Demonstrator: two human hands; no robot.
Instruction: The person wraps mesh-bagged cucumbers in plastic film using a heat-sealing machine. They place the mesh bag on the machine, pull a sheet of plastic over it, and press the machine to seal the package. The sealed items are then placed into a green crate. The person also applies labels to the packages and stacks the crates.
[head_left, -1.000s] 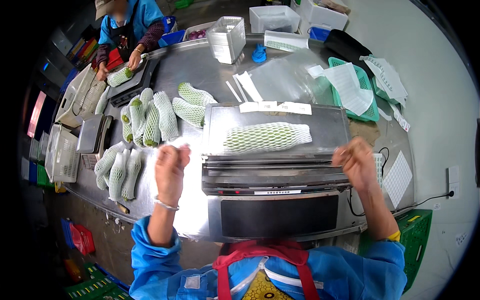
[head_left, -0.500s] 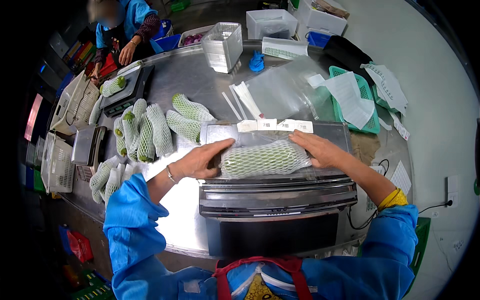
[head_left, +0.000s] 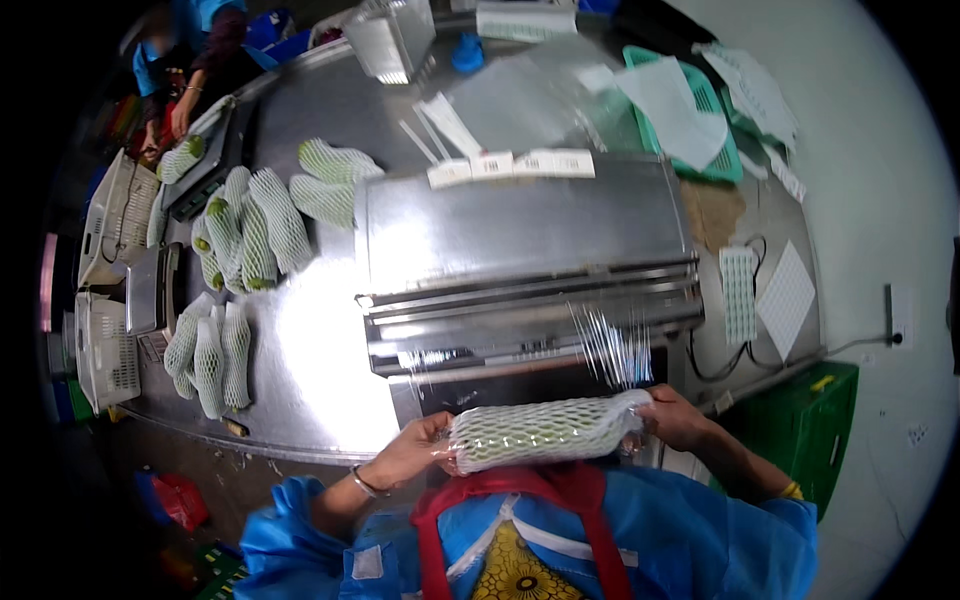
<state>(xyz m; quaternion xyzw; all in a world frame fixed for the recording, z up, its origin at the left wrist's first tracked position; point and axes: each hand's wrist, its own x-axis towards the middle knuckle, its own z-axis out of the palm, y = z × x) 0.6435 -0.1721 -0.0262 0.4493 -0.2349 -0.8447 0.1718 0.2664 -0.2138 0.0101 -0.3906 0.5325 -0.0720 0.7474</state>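
Note:
A long green gourd (head_left: 540, 432) in a white foam net, with clear film around it, lies level close to my chest. My left hand (head_left: 408, 450) is closed on its left end, and my right hand (head_left: 682, 422) grips its right end. Behind the gourd, stretched clear film (head_left: 618, 345) runs in shiny creases toward the front of a metal film-wrapping machine (head_left: 530, 225). Several small white labels (head_left: 512, 165) line the machine's back edge. My fingers are partly hidden behind the gourd's ends.
More netted gourds (head_left: 240, 230) lie on the metal table (head_left: 310, 350) at left, near a scale (head_left: 150, 290) and white baskets (head_left: 105, 345). At far left is a co-worker's hand (head_left: 182, 115). A green basket (head_left: 650, 120) with paper stands far right; a green crate (head_left: 800, 430) is nearer.
Both my hands have drawn the gourd off the machine's top toward my chest. Film now stretches behind it. The view has tilted downward.

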